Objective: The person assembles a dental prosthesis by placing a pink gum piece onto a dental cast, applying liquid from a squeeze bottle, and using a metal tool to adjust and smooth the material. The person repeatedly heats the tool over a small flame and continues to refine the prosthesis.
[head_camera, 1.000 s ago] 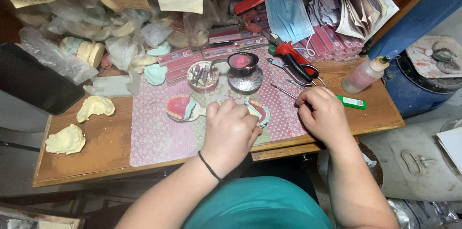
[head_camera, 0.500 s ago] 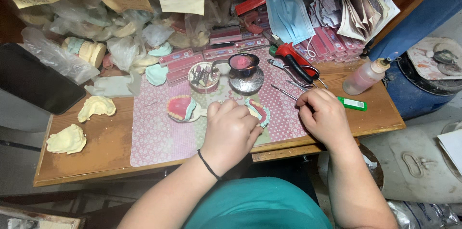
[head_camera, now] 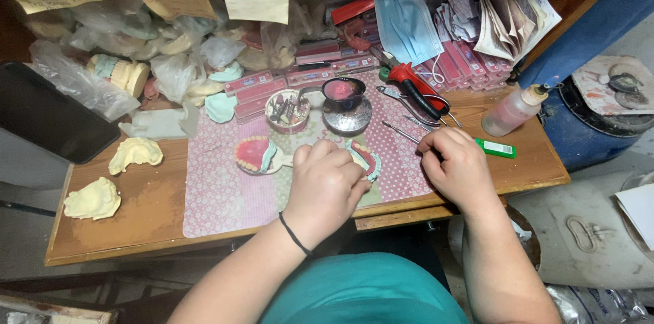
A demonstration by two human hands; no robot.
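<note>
My left hand (head_camera: 327, 184) rests on the pink patterned mat (head_camera: 218, 191) and is closed over a denture model (head_camera: 366, 158) with pink wax and a teal base, most of it hidden under the fingers. My right hand (head_camera: 456, 164) lies to its right, its fingertips pinched on the end of a thin metal instrument (head_camera: 400, 132) that points up and left. A second pink denture model (head_camera: 255, 155) lies just left of my left hand.
Behind the hands stand a small bowl of tools (head_camera: 287, 110) and a dark cup of pink material (head_camera: 343, 91) on a metal dish. Red-handled pliers (head_camera: 415, 85), a green lighter (head_camera: 496, 149) and a squeeze bottle (head_camera: 514, 109) lie right. Yellow plaster casts (head_camera: 135, 153) sit left.
</note>
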